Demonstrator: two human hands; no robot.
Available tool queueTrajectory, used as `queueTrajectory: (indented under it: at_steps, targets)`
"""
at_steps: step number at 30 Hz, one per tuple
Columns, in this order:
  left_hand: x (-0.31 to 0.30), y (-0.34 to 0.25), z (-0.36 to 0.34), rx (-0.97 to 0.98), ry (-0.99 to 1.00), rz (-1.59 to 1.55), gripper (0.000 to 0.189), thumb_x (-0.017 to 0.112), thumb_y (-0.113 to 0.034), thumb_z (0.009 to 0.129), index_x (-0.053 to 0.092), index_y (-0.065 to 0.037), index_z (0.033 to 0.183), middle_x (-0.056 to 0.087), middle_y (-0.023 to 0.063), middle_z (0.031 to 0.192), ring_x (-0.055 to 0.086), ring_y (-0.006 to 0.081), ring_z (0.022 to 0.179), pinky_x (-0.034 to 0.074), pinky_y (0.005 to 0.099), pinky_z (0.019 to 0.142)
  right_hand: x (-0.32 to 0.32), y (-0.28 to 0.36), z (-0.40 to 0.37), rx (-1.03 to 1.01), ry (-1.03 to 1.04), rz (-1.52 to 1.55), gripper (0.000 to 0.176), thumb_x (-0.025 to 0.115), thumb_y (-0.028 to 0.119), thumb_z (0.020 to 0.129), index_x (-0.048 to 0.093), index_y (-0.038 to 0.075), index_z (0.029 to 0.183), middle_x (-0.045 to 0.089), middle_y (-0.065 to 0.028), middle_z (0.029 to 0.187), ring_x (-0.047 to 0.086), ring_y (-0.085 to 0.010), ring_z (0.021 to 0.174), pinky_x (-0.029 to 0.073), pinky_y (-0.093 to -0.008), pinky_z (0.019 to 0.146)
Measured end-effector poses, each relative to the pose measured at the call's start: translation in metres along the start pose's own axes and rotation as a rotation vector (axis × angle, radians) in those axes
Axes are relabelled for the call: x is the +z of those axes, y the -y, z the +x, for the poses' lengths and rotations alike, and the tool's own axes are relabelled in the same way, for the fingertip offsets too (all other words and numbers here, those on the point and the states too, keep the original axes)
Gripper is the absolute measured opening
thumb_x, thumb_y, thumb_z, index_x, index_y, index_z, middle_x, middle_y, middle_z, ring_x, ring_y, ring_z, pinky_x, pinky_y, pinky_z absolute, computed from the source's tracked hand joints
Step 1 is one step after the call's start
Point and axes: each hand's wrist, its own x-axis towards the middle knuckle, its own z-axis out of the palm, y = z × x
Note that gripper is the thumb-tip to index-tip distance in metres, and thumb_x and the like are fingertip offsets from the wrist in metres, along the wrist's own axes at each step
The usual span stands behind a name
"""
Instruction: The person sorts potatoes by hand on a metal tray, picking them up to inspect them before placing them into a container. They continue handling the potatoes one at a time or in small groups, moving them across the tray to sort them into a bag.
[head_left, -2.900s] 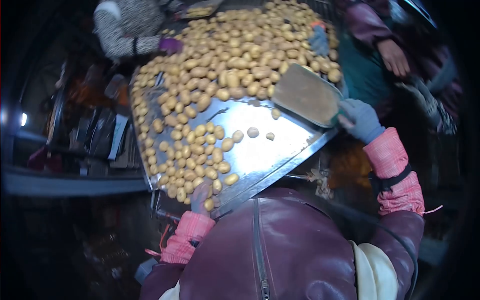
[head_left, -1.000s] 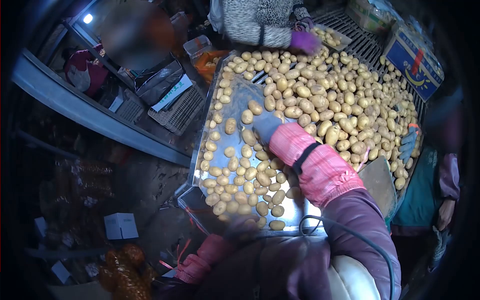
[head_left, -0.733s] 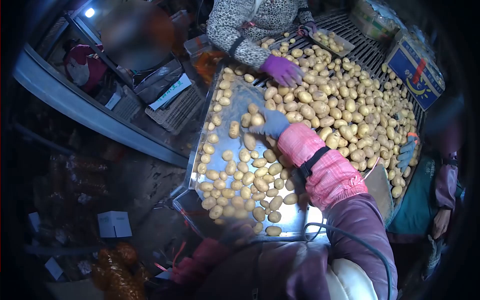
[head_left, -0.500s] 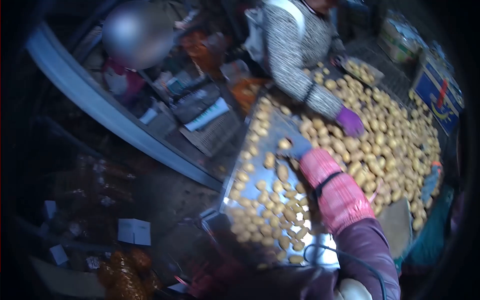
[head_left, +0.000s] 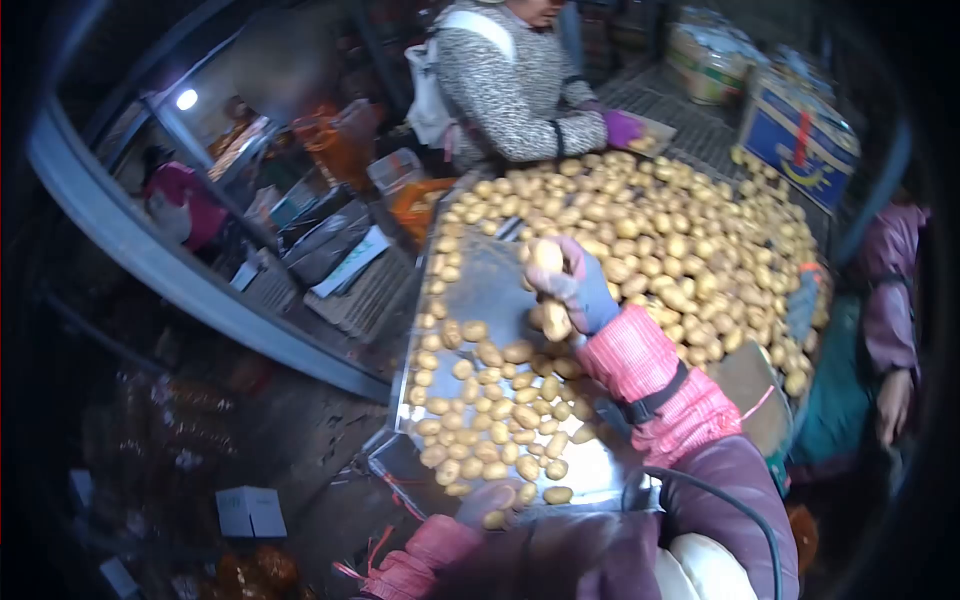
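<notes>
My right hand (head_left: pixel 583 288), in a grey-blue glove below a pink sleeve cover, is closed around a potato (head_left: pixel 546 257) above the metal tray (head_left: pixel 480 275). A second potato (head_left: pixel 555 321) shows just under its fingers. At the tray's near edge is my left hand (head_left: pixel 486 500), gloved and blurred, with a potato (head_left: pixel 494 520) right at its fingers; whether it grips this potato I cannot tell. Between the hands, several loose potatoes (head_left: pixel 498 408) are spread over the tray's lower part.
A large potato heap (head_left: pixel 690 255) covers the table beyond. Across it stands a person (head_left: pixel 500 90) in purple gloves, one holding a scoop (head_left: pixel 655 138). A blue box (head_left: pixel 800 140) sits at the far right. A metal beam (head_left: pixel 190 290) crosses the left; another person's hand (head_left: pixel 893 405) hangs at right.
My right hand has lifted from the tray with a potato in it. My left hand has come into clear view at the near edge. The person opposite has drawn a purple-gloved hand back from the heap.
</notes>
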Motion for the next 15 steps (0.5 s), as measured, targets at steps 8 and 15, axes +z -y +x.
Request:
queueTrajectory:
  at_steps: [8,15]
  targets:
    - [0.013,-0.006,-0.009,-0.094,-0.065,-0.221,0.046,0.055,-0.037,0.095,0.055,-0.002,0.125,0.063,0.0102,0.098,0.059,0.0167,0.071,0.048,0.0292,0.061,-0.013,0.122,-0.094,-0.178,-0.076,0.089,0.046,0.077,0.024,0.081,0.058,0.005,0.119,0.067,-0.0055,0.092,0.063,-0.0102,0.079,0.053,-0.0243,0.066]
    - [0.005,0.008,-0.006,-0.208,-0.040,-0.291,0.043,0.052,-0.041,0.094,0.055,-0.005,0.118,0.063,0.0112,0.092,0.056,0.0172,0.063,0.047,0.0304,0.055,-0.059,0.100,-0.213,0.128,-0.317,-0.034,0.044,0.067,0.045,0.089,0.059,0.007,0.110,0.063,-0.0027,0.089,0.058,-0.0097,0.072,0.050,-0.0254,0.062]
